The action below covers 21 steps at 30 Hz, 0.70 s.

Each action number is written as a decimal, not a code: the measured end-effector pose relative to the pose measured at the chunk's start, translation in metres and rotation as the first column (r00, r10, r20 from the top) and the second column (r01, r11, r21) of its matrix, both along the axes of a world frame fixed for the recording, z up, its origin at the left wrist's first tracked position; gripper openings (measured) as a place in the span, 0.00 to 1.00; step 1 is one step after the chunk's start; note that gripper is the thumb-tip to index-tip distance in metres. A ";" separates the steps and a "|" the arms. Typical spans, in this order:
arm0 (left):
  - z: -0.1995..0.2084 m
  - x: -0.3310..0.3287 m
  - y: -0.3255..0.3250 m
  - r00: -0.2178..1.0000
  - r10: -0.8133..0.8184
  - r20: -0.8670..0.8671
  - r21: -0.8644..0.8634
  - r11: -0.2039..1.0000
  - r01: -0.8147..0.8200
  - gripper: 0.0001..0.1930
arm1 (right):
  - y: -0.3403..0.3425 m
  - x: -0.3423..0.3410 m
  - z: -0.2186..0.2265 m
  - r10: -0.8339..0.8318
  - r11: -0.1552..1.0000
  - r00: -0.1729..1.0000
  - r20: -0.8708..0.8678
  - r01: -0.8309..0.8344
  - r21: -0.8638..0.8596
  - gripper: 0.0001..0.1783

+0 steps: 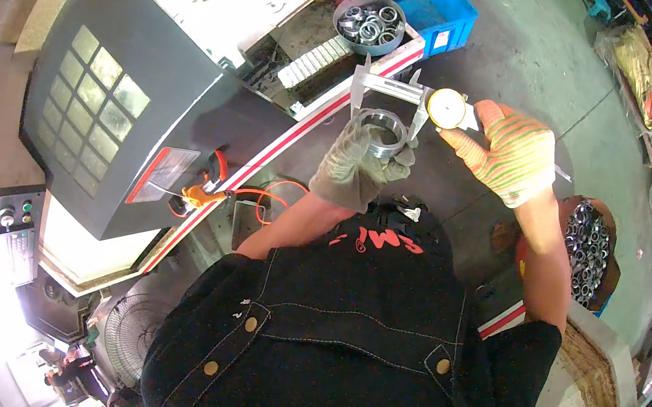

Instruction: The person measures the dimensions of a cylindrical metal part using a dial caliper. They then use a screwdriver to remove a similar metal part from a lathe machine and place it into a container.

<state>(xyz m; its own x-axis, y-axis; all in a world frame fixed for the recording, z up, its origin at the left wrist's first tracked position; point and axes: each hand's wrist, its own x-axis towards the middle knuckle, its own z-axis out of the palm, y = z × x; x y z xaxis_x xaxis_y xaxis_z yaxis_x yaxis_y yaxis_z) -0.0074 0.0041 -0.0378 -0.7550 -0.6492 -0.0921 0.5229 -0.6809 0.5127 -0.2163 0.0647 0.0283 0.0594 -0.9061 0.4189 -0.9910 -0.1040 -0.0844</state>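
My left hand [348, 171], in a greyish work glove, grips a shiny metal ring [385, 152] by its side, the bore facing up. A dial caliper [394, 88] with a round yellow-rimmed dial lies across the far side of the ring. Its two long jaws reach down on either side of the ring; whether both touch the metal I cannot tell. In a striped orange-and-green glove, my right hand [519, 155] closes on the caliper's dial end, the thumb below the dial. The glove hides part of that end.
Beyond my hands, a round grey tub [390, 48] of metal rings stands beside a blue plastic bin [455, 39]. A dark machine with a gridded window [93, 97] fills the left, an orange air gun [199, 196] by its edge. More rings [584, 251] sit at right.
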 end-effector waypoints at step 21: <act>0.000 0.001 0.003 0.998 -0.018 -0.068 0.040 0.999 0.021 0.27 | 0.004 -0.004 -0.002 0.023 1.000 0.999 0.041 -0.024 0.004 0.28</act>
<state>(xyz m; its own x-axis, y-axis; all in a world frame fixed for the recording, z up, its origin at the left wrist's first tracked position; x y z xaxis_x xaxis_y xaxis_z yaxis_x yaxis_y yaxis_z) -0.0061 0.0068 -0.0382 -0.7730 -0.6310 -0.0660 0.5420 -0.7108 0.4484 -0.2201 0.0691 0.0267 0.0636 -0.9065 0.4174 -0.9840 -0.1268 -0.1255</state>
